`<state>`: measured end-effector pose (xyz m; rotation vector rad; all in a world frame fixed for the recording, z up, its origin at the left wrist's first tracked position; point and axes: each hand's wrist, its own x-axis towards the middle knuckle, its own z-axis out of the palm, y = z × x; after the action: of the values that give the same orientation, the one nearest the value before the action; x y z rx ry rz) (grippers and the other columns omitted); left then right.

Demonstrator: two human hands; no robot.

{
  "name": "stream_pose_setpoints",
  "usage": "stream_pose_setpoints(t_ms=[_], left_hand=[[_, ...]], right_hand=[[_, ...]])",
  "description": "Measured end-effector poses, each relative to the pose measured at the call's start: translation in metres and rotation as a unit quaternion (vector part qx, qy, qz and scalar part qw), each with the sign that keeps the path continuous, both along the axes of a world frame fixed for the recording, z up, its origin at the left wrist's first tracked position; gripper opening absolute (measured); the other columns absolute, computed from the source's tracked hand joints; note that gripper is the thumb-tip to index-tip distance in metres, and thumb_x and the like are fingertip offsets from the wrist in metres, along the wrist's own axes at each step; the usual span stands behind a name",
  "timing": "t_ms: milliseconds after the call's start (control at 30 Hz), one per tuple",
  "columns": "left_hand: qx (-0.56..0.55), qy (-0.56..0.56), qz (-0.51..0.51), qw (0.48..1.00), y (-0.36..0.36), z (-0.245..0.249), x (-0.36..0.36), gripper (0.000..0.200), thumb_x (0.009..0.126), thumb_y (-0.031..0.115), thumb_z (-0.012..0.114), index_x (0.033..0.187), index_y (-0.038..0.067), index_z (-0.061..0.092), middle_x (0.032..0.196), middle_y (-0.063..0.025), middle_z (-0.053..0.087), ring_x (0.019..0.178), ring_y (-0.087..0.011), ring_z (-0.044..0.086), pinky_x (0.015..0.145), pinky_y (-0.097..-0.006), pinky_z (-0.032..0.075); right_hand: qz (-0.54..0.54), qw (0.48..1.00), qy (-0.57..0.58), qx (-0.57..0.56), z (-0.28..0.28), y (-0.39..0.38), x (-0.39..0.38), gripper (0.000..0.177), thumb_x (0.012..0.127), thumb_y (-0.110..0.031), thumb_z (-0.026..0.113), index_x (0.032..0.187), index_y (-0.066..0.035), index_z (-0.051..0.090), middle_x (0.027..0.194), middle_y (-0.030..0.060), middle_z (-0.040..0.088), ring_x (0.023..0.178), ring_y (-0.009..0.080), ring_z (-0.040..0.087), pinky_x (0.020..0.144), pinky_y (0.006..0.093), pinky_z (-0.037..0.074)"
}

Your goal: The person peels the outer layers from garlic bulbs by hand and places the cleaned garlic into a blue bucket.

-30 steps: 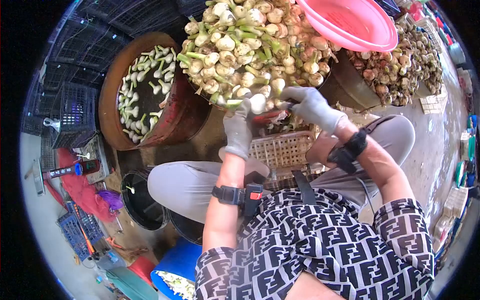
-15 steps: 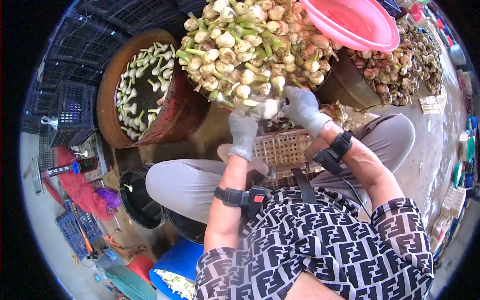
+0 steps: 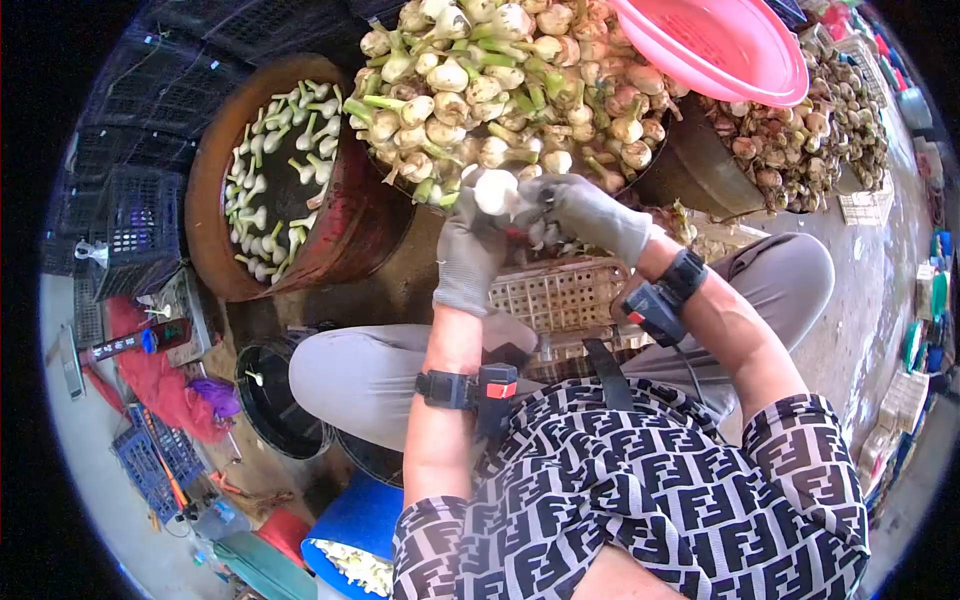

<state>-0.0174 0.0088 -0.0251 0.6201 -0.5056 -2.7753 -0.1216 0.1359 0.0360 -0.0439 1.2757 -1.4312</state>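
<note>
My left hand [image 3: 470,245], in a grey glove, is closed around a white garlic bulb [image 3: 495,191] in front of the big heap of garlic [image 3: 480,95]. Just to its right, my right hand [image 3: 590,212], gloved too, has its fingers closed near the bulb, with a small dark object [image 3: 547,196] at the fingertips that I cannot make out. Below both hands sits a cream perforated crate [image 3: 560,296].
A rusty drum [image 3: 350,225] at the left holds peeled bulbs. Over the heap's right side rests a pink basin [image 3: 710,45]. More garlic [image 3: 800,140] lies at the right. A black bucket [image 3: 262,395] and a blue barrel [image 3: 360,520] stand lower left.
My left hand has moved a little left and turned, so the bulb now shows its round white side up. My right hand has shifted left with it.
</note>
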Motion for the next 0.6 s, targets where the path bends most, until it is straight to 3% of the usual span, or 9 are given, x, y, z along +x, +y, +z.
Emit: stream_pose_setpoints(t_ms=[33, 67, 167, 200, 300, 333, 367, 500, 600], left_hand=[[-0.003, 0.010, -0.030, 0.999, 0.001, -0.005, 0.000, 0.031, 0.090, 0.026, 0.046, 0.111, 0.004, 0.052, 0.100, -0.0081, 0.059, 0.092, -0.0220, 0.056, 0.084, -0.0369, 0.044], [-0.157, -0.014, -0.014, 0.987, 0.002, -0.010, 0.000, 0.031, 0.090, 0.026, 0.048, 0.110, 0.003, 0.051, 0.101, -0.0077, 0.059, 0.093, -0.0210, 0.056, 0.079, -0.0356, 0.046], [-0.173, -0.055, 0.056, 0.982, -0.010, -0.037, -0.005, 0.030, 0.089, 0.026, 0.050, 0.109, 0.004, 0.052, 0.104, -0.0075, 0.058, 0.094, -0.0195, 0.055, 0.075, -0.0350, 0.048], [-0.475, -0.175, 0.020, 0.862, -0.016, -0.023, -0.005, 0.029, 0.089, 0.027, 0.050, 0.109, 0.006, 0.052, 0.104, -0.0072, 0.057, 0.091, -0.0197, 0.056, 0.074, -0.0355, 0.050], [-0.054, -0.152, 0.178, 0.971, -0.055, -0.014, -0.008, 0.029, 0.089, 0.034, 0.049, 0.095, 0.006, 0.054, 0.095, -0.0094, 0.060, 0.085, -0.0231, 0.058, 0.079, -0.0438, 0.050], [-0.002, -0.108, 0.192, 0.976, -0.065, -0.009, -0.009, 0.029, 0.089, 0.035, 0.049, 0.091, 0.007, 0.054, 0.094, -0.0105, 0.061, 0.086, -0.0241, 0.059, 0.079, -0.0456, 0.050], [0.049, -0.065, 0.207, 0.975, -0.072, -0.004, -0.009, 0.030, 0.088, 0.037, 0.048, 0.087, 0.007, 0.053, 0.093, -0.0116, 0.061, 0.086, -0.0250, 0.059, 0.078, -0.0474, 0.050], [0.053, -0.004, 0.120, 0.991, -0.072, 0.011, -0.003, 0.027, 0.085, 0.034, 0.054, 0.086, 0.007, 0.055, 0.091, -0.0097, 0.061, 0.090, -0.0243, 0.059, 0.073, -0.0463, 0.053], [-0.039, -0.084, 0.069, 0.993, -0.054, 0.018, -0.006, 0.025, 0.085, 0.031, 0.055, 0.086, 0.006, 0.055, 0.083, -0.0087, 0.059, 0.078, -0.0207, 0.061, 0.064, -0.0402, 0.055]], right_hand=[[0.009, 0.999, 0.032, 0.012, -0.011, -0.003, 0.001, 0.015, 0.081, -0.013, 0.056, 0.088, -0.001, 0.060, 0.071, 0.0050, 0.060, 0.056, 0.0102, 0.055, 0.047, 0.0205, 0.041], [0.018, 0.998, 0.063, 0.023, -0.026, -0.007, 0.003, 0.015, 0.081, -0.014, 0.057, 0.088, -0.001, 0.059, 0.069, 0.0037, 0.058, 0.055, 0.0093, 0.053, 0.046, 0.0203, 0.040], [-0.010, 0.999, 0.036, -0.009, -0.011, -0.013, 0.017, 0.008, 0.080, -0.009, 0.059, 0.086, -0.003, 0.060, 0.063, -0.0008, 0.052, 0.050, 0.0065, 0.047, 0.044, 0.0202, 0.035], [0.048, 0.995, 0.089, 0.000, 0.002, -0.010, 0.017, 0.008, 0.080, -0.007, 0.058, 0.087, -0.004, 0.060, 0.064, -0.0006, 0.054, 0.052, 0.0065, 0.049, 0.045, 0.0201, 0.037], [0.047, 0.976, 0.201, 0.075, -0.010, -0.004, -0.001, 0.013, 0.078, -0.003, 0.054, 0.090, -0.004, 0.060, 0.069, 0.0035, 0.058, 0.058, 0.0102, 0.054, 0.051, 0.0235, 0.043], [0.086, 0.871, 0.456, 0.161, -0.060, 0.004, -0.021, 0.024, 0.074, -0.019, 0.062, 0.092, -0.002, 0.059, 0.082, 0.0183, 0.063, 0.077, 0.0272, 0.063, 0.068, 0.0339, 0.049], [0.107, 0.845, 0.411, 0.325, -0.055, 0.001, -0.036, 0.036, 0.073, -0.025, 0.063, 0.099, -0.001, 0.057, 0.092, 0.0230, 0.061, 0.090, 0.0344, 0.059, 0.079, 0.0372, 0.047], [0.216, 0.729, 0.436, 0.482, -0.139, -0.016, -0.063, 0.050, 0.072, -0.022, 0.056, 0.117, -0.003, 0.046, 0.095, 0.0242, 0.060, 0.096, 0.0345, 0.058, 0.083, 0.0391, 0.045], [0.256, 0.724, 0.477, 0.428, -0.145, -0.018, -0.076, 0.036, 0.070, -0.019, 0.056, 0.102, -0.002, 0.057, 0.099, 0.0211, 0.060, 0.097, 0.0338, 0.057, 0.084, 0.0390, 0.045]])
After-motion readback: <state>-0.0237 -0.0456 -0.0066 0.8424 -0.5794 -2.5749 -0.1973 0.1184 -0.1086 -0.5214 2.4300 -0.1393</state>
